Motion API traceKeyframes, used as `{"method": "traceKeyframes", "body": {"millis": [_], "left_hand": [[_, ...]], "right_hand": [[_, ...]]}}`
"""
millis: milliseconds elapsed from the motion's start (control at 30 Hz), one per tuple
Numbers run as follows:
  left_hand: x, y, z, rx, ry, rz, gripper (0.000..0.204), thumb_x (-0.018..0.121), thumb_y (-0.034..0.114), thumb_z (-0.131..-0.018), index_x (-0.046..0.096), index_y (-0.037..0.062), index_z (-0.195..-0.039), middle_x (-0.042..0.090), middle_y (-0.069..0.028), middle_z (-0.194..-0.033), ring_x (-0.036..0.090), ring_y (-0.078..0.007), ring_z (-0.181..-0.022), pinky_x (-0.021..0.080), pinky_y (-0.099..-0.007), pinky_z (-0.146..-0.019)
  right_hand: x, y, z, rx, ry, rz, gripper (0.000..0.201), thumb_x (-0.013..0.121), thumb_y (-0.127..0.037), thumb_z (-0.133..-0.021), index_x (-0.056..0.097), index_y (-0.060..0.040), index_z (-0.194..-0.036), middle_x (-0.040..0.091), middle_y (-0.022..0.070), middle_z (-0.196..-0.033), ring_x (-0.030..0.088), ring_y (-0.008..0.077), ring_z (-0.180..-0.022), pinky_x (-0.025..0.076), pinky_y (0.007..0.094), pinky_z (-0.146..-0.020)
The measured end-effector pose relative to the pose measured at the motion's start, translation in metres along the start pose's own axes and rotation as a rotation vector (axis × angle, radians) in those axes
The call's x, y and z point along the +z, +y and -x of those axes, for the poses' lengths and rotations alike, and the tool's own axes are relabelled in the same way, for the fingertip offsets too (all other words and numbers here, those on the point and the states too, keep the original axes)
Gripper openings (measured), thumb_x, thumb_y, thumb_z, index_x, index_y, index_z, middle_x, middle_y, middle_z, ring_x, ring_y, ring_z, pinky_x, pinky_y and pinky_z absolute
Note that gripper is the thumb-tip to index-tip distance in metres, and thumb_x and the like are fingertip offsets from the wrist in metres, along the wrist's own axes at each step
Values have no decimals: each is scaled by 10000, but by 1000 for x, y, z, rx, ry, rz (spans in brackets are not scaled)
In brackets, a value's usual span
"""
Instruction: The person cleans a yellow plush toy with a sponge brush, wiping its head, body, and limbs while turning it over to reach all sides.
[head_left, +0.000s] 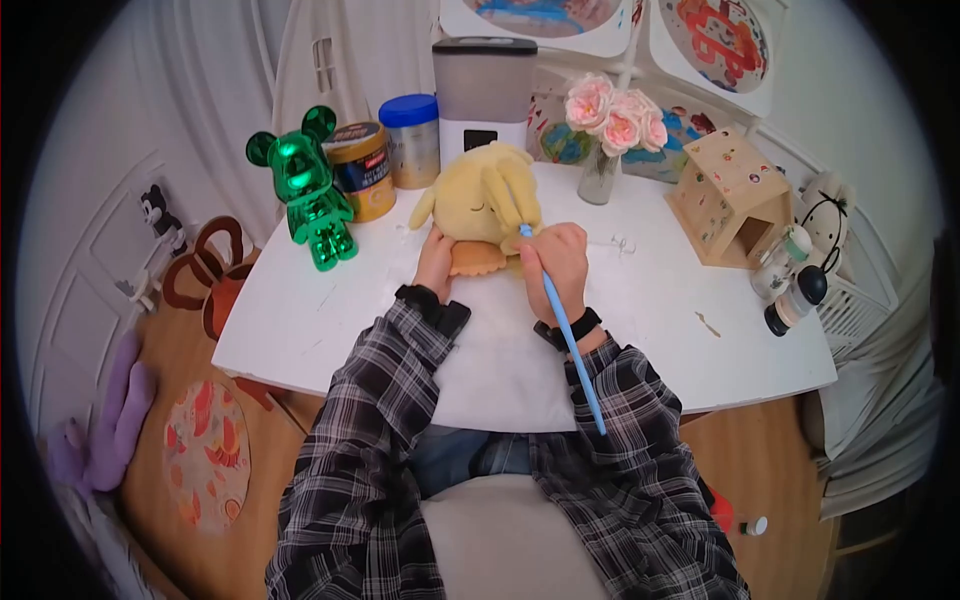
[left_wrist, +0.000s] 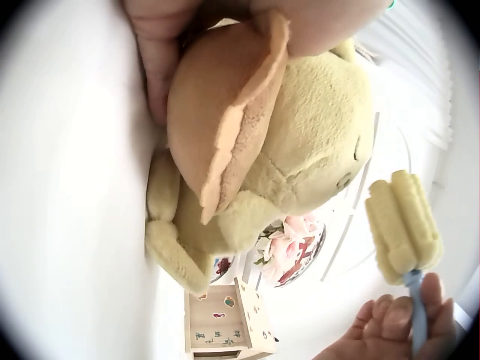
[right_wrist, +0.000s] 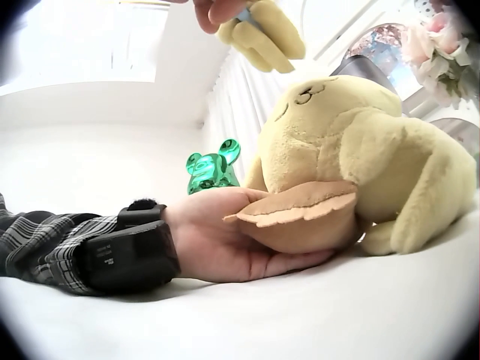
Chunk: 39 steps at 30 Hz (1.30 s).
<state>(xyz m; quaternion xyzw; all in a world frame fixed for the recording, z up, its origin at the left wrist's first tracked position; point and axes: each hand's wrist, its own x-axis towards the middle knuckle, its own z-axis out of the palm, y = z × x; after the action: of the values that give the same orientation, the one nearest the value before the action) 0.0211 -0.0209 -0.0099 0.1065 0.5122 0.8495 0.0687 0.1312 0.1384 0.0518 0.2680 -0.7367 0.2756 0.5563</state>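
Observation:
A pale yellow plush toy (head_left: 462, 208) with stitched closed eyes and an orange scalloped base (head_left: 478, 259) is on the white table. My left hand (head_left: 434, 264) holds the toy by this orange part, palm against it and fingers curled round its edge in the right wrist view. My right hand (head_left: 562, 265) grips the blue handle (head_left: 572, 340) of a sponge brush. Its yellow ribbed sponge head (left_wrist: 405, 226) is in front of the toy's face in the head view. Both wrist views show a gap between sponge and plush.
Behind the toy stand a shiny green bear figure (head_left: 305, 190), a gold can (head_left: 365, 185), a blue-lidded tub (head_left: 410, 140) and a grey-white appliance (head_left: 484, 85). Pink flowers in a glass vase (head_left: 598, 178), a wooden house (head_left: 735, 190) and small bottles (head_left: 795, 300) are at the right.

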Motion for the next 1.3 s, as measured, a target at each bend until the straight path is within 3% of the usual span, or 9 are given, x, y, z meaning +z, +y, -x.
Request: {"method": "traceKeyframes", "body": {"millis": [133,233,433,600,700,867,1000,1200,1300], "left_hand": [[-5,-1,-5,-34,-29,-2,293,445,137,-957,448,62,-1241,569,-114,-1183,620,-207,-1007,542,-327,-801],[-4,0,-2,-33,-40,4,296,446,140,-958,453,61,-1244,580,-105,-1167,626,-200,-995,543,-319,-795],[-6,-1,-4,-97,-9,-46,289,453,144,-958,479,57,-1232,609,-84,-1125,634,-172,-974,542,-301,-779],[-5,0,-6,-67,-37,-28,292,459,150,-957,483,67,-1236,609,-83,-1131,633,-167,-973,541,-302,-781],[3,8,4,-71,-26,-22,289,461,153,-957,488,71,-1233,605,-83,-1142,626,-166,-990,539,-312,-791],[-5,1,-3,-130,-33,-89,290,451,161,-962,486,71,-1235,593,-84,-1165,612,-169,-1020,535,-326,-807],[-2,5,2,-110,-72,-59,298,447,166,-964,477,71,-1245,587,-87,-1180,612,-173,-1022,535,-331,-814],[-1,6,5,-101,-56,-55,288,444,160,-964,483,73,-1235,591,-84,-1172,612,-170,-1018,533,-330,-824],[-6,1,-3,-125,-55,-71,296,437,154,-964,479,75,-1246,591,-83,-1175,610,-173,-1025,531,-333,-831]], "right_hand": [[15,-8,1,-23,-200,-79,249,605,-42,-748,650,-76,-990,575,86,-839,504,274,-904,402,374,-826],[20,-8,4,-20,-297,-87,175,607,-39,-747,653,-69,-913,575,73,-810,517,270,-851,397,372,-812],[5,9,8,59,21,104,44,592,-19,-756,621,-50,-769,584,53,-769,521,252,-736,378,350,-777],[11,3,2,17,-38,-73,132,617,-16,-745,640,-62,-866,610,70,-838,534,281,-820,413,369,-808],[21,-6,3,-65,-272,-109,165,653,-36,-727,646,-69,-889,614,70,-867,541,285,-838,408,377,-834],[16,2,5,14,-53,33,46,664,-45,-713,627,-51,-687,578,54,-667,533,241,-710,384,361,-787],[3,-4,2,59,-37,15,44,644,-32,-728,625,-48,-692,568,61,-659,528,244,-705,397,354,-773],[26,-4,8,-16,-247,-135,46,678,-78,-714,652,-69,-751,601,44,-707,545,242,-750,399,372,-781],[18,-1,7,18,-132,-19,32,666,-63,-724,650,-65,-751,604,54,-708,547,249,-746,404,364,-776]]}}
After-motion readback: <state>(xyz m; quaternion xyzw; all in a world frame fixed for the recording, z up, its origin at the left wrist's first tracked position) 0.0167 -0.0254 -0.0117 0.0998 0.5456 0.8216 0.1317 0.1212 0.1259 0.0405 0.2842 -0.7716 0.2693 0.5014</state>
